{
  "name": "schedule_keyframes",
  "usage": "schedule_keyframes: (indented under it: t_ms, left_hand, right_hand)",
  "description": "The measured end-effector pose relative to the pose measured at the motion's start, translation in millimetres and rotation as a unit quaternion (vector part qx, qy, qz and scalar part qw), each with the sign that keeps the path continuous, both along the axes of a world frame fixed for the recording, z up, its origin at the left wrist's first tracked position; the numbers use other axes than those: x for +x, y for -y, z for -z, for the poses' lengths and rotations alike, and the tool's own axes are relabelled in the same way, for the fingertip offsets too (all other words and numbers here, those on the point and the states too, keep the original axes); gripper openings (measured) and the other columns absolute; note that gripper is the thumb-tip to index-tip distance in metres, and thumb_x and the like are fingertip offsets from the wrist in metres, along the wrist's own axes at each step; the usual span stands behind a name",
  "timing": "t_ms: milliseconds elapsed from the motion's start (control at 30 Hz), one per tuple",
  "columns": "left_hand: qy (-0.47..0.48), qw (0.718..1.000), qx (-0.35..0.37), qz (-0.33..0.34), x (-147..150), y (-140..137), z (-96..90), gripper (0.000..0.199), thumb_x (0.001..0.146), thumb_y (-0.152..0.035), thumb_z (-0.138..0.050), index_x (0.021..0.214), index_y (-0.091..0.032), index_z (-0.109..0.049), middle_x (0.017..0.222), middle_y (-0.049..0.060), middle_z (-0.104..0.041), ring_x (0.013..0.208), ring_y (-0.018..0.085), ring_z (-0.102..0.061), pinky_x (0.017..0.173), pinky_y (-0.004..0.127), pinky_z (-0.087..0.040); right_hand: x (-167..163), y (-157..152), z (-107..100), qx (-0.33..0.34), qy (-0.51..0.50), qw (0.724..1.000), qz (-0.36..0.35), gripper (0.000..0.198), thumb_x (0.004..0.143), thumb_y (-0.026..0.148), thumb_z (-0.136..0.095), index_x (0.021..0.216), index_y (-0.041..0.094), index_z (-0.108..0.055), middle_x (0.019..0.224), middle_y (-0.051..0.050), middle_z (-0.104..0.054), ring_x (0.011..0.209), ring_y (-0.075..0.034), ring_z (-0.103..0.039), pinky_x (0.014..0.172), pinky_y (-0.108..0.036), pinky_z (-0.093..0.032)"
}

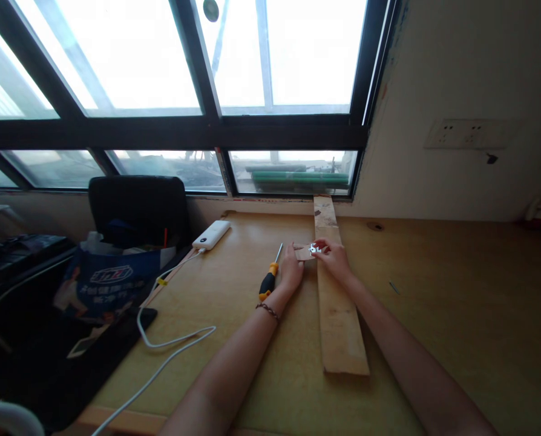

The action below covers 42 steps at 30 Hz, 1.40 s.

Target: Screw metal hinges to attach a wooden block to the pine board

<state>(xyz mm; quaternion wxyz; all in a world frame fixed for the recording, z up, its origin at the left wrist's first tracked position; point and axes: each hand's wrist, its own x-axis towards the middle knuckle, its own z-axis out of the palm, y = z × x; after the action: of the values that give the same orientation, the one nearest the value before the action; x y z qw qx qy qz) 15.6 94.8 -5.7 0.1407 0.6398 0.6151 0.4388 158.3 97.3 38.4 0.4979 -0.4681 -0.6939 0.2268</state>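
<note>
My left hand (291, 268) is closed on a small flat piece of light wood (304, 253), which reaches over the left edge of a long wooden plank (340, 327). At the other end of that piece, my right hand (333, 259) pinches a small shiny metal part (314, 249), too small and bright to name surely; it looks like a hinge or bracket. Just left of my left hand lies a screwdriver (268, 280) with a black and yellow handle, its shaft pointing away from me. The plank lies on the table, running toward the window.
A white power bank (212, 235) with a white cable (180, 344) lies at the table's left edge. A thin metal piece (394, 287) rests on the right. A black chair (138, 209) and blue bag (111, 281) stand left. The window (288, 133) and wall sockets (468, 134) are behind.
</note>
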Motion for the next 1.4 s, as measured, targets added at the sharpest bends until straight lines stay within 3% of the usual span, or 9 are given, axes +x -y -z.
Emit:
schedule_keyframes:
  t_ms: [167, 267, 367, 533, 700, 833, 1000, 1167, 1400]
  left_hand:
    - [-0.003, 1.000, -0.008, -0.001, -1, 1, -3.0, 0.059, 0.071, -0.007, -0.045, 0.130, -0.011, -0.037, 0.120, 0.013, -0.054, 0.114, 0.021, -0.049, 0.099, 0.033, -0.038]
    - [-0.009, 1.000, -0.007, 0.002, -1, 3, -4.9, 0.059, 0.071, -0.007, -0.045, 0.129, -0.012, -0.038, 0.122, 0.013, -0.053, 0.116, 0.021, -0.048, 0.100, 0.032, -0.038]
    - [-0.012, 1.000, -0.008, 0.001, -1, 2, -4.5, 0.057, 0.071, -0.008, -0.045, 0.128, -0.012, -0.039, 0.126, 0.013, -0.050, 0.116, 0.022, -0.048, 0.099, 0.032, -0.038]
    - [-0.015, 1.000, -0.005, -0.002, -1, -1, -1.0, 0.059, 0.070, -0.008, -0.045, 0.129, -0.009, -0.037, 0.128, 0.016, -0.048, 0.119, 0.023, -0.045, 0.100, 0.034, -0.037]
    - [-0.006, 1.000, 0.000, -0.001, -1, -2, 0.0, 0.059, 0.070, -0.007, -0.045, 0.129, -0.008, -0.037, 0.126, 0.017, -0.049, 0.119, 0.023, -0.046, 0.099, 0.035, -0.038]
    - [-0.007, 1.000, 0.003, 0.001, -2, -1, -1.0, 0.061, 0.069, -0.006, -0.046, 0.128, -0.007, -0.037, 0.127, 0.017, -0.048, 0.119, 0.023, -0.046, 0.100, 0.035, -0.037]
    - [-0.013, 1.000, 0.002, 0.003, -2, -1, -1.4, 0.060, 0.069, -0.006, -0.045, 0.128, -0.007, -0.037, 0.126, 0.018, -0.049, 0.117, 0.024, -0.047, 0.099, 0.035, -0.038]
    - [-0.007, 1.000, 0.005, 0.000, -1, -2, 0.4, 0.059, 0.069, -0.007, -0.046, 0.128, -0.008, -0.038, 0.127, 0.017, -0.048, 0.118, 0.024, -0.046, 0.099, 0.036, -0.037]
    - [-0.006, 1.000, -0.002, 0.000, -1, 0, -1.2, 0.058, 0.071, -0.008, -0.046, 0.129, -0.009, -0.037, 0.123, 0.017, -0.051, 0.112, 0.025, -0.051, 0.096, 0.036, -0.041]
  right_hand:
    - [53, 20, -11, 0.008, -0.027, 0.996, 0.085, 0.023, 0.070, 0.035, -0.061, 0.087, 0.019, -0.063, 0.083, -0.006, -0.068, 0.073, -0.018, -0.061, 0.065, -0.028, -0.045]
    - [118, 34, 0, -0.023, 0.118, 0.981, 0.154, 0.015, 0.065, 0.034, -0.065, 0.071, 0.020, -0.064, 0.071, -0.004, -0.066, 0.065, -0.018, -0.059, 0.062, -0.029, -0.042]
    - [177, 48, 26, -0.110, 0.206, 0.938, 0.256, 0.023, 0.052, 0.036, -0.075, 0.061, 0.019, -0.062, 0.063, -0.004, -0.064, 0.058, -0.019, -0.057, 0.054, -0.029, -0.038]
    - [209, 54, 54, -0.201, 0.220, 0.929, 0.219, 0.011, 0.054, 0.026, -0.072, 0.057, 0.020, -0.063, 0.059, -0.003, -0.065, 0.057, -0.019, -0.058, 0.053, -0.028, -0.038]
    - [201, 53, 46, -0.208, 0.212, 0.933, 0.205, 0.005, 0.060, 0.020, -0.063, 0.057, 0.017, -0.063, 0.063, -0.006, -0.065, 0.061, -0.018, -0.058, 0.059, -0.029, -0.040]
    - [175, 54, 26, -0.204, 0.023, 0.972, 0.114, 0.022, 0.064, 0.035, -0.062, 0.074, 0.016, -0.067, 0.074, -0.007, -0.067, 0.065, -0.016, -0.058, 0.059, -0.027, -0.043]
    - [97, 32, -7, -0.141, -0.167, 0.976, 0.001, 0.032, 0.064, 0.044, -0.064, 0.082, 0.017, -0.064, 0.078, -0.005, -0.066, 0.065, -0.013, -0.056, 0.057, -0.024, -0.042]
    - [32, 0, -7, -0.089, -0.073, 0.993, 0.006, 0.024, 0.063, 0.039, -0.065, 0.071, 0.016, -0.065, 0.069, -0.004, -0.066, 0.064, -0.016, -0.058, 0.061, -0.028, -0.044]
    - [23, -8, 10, -0.039, 0.028, 0.998, 0.045, 0.020, 0.071, 0.035, -0.058, 0.074, 0.017, -0.067, 0.068, -0.002, -0.066, 0.062, -0.015, -0.057, 0.059, -0.026, -0.041]
